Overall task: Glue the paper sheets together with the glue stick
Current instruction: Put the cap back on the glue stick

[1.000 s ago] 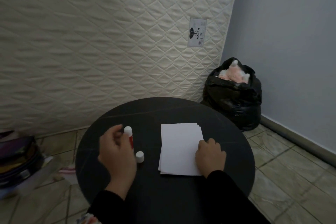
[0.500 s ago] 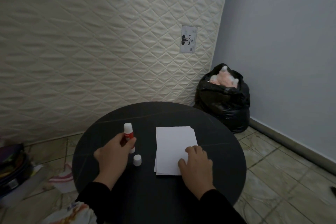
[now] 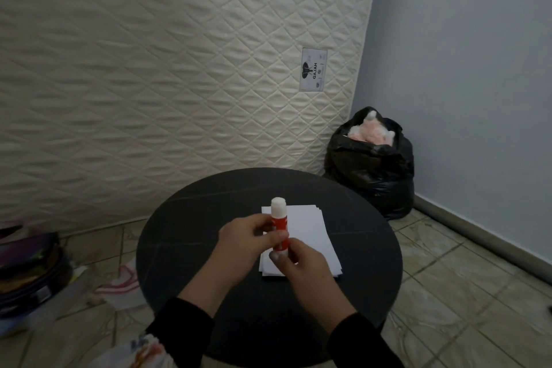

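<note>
Glue stick (image 3: 279, 224): red body with a white top, held upright above the near-left part of the paper, both hands on it. Whether the white top is a cap or bare glue cannot be told for sure from this view.

Left hand (image 3: 243, 240): fingers and thumb curled round the middle of the red body, pinching it from the left side.

Right hand (image 3: 301, 263): thumb and fingers closed on the lower end of the stick, just below the left hand's grip; the two hands touch or nearly touch there.

Paper sheets (image 3: 310, 233): a small white stack lying flat on the counter, edges slightly fanned at the far right corner; its near-left part is hidden behind the hands.

Counter (image 3: 185, 251): round, dark top, carrying the paper; faint pale lines cross its surface.

Sleeves: black, one on each forearm, entering from the bottom edge.

Mattress (image 3: 167, 75): cream, quilted, standing upright against the wall behind the counter, with a small label (image 3: 313, 69) reading GAJAH.

Black bag (image 3: 370, 164): on the tiled floor in the corner, open at the top, something pink and white showing inside.

Floor, left side: a blurred pile of dark and coloured items (image 3: 27, 272).
</note>
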